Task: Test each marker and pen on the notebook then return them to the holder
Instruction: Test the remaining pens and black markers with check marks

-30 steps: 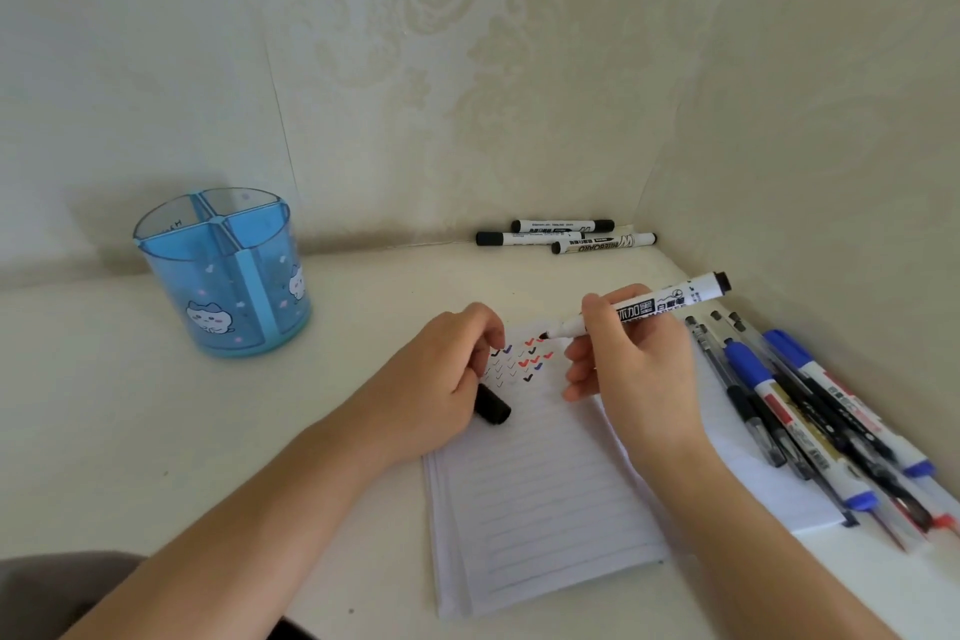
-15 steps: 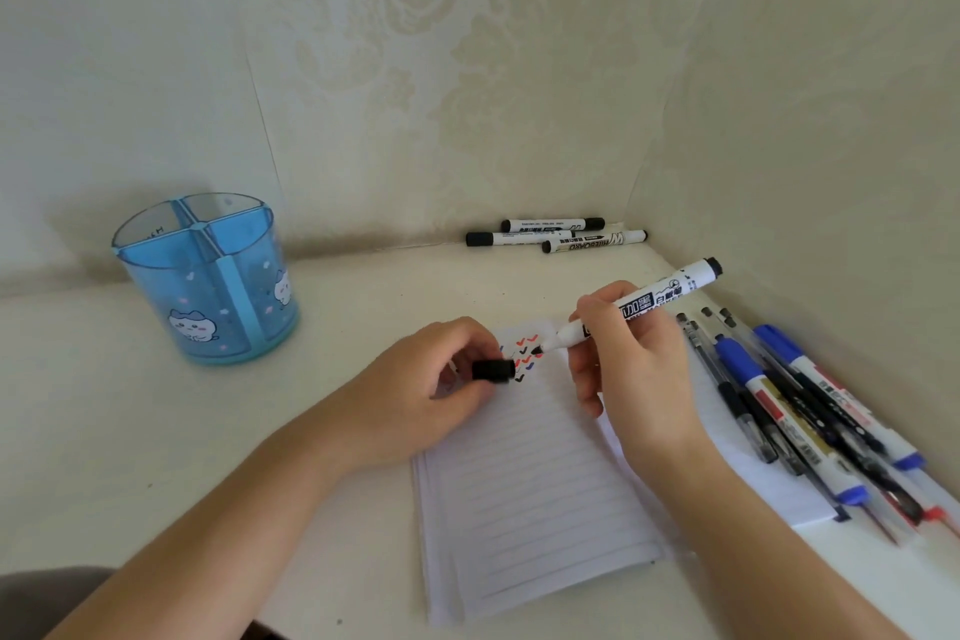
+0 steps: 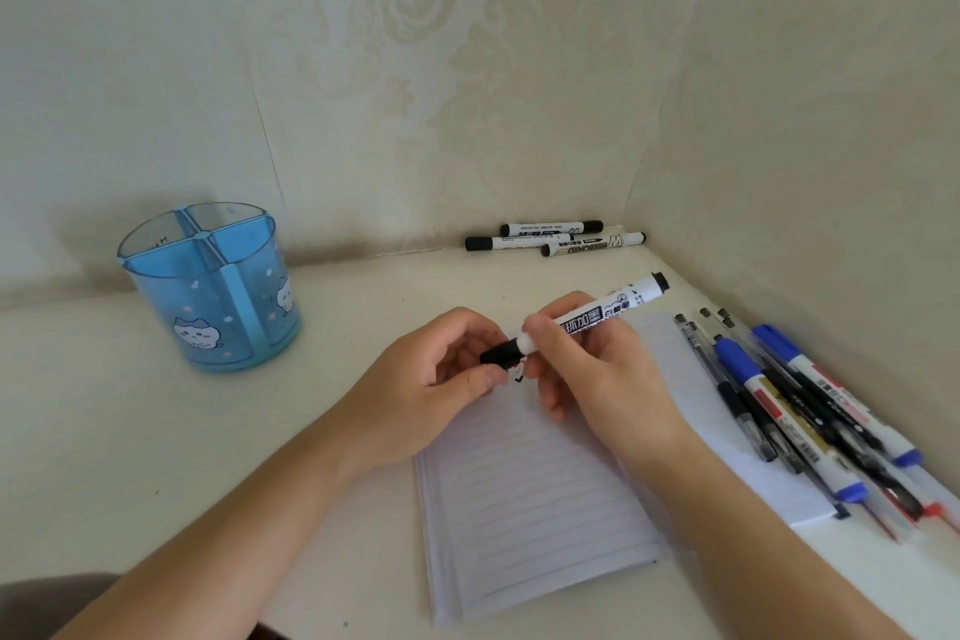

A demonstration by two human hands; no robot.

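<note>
A lined notebook (image 3: 535,509) lies open on the desk, with small tick marks near its top mostly hidden by my hands. My right hand (image 3: 597,369) grips a white marker (image 3: 608,309) with black print, held slanted above the page. My left hand (image 3: 436,379) pinches its black cap (image 3: 501,353), which sits on the marker's tip end. A blue see-through holder (image 3: 208,286) with four compartments stands at the left and looks empty.
Three white markers with black caps (image 3: 550,239) lie at the back by the wall corner. Several pens and blue-capped markers (image 3: 800,411) lie in a pile on the notebook's right page. Walls close in at the back and right.
My left hand lifted the black cap from the page and brought it onto the marker's tip. The right hand raised the marker off the paper.
</note>
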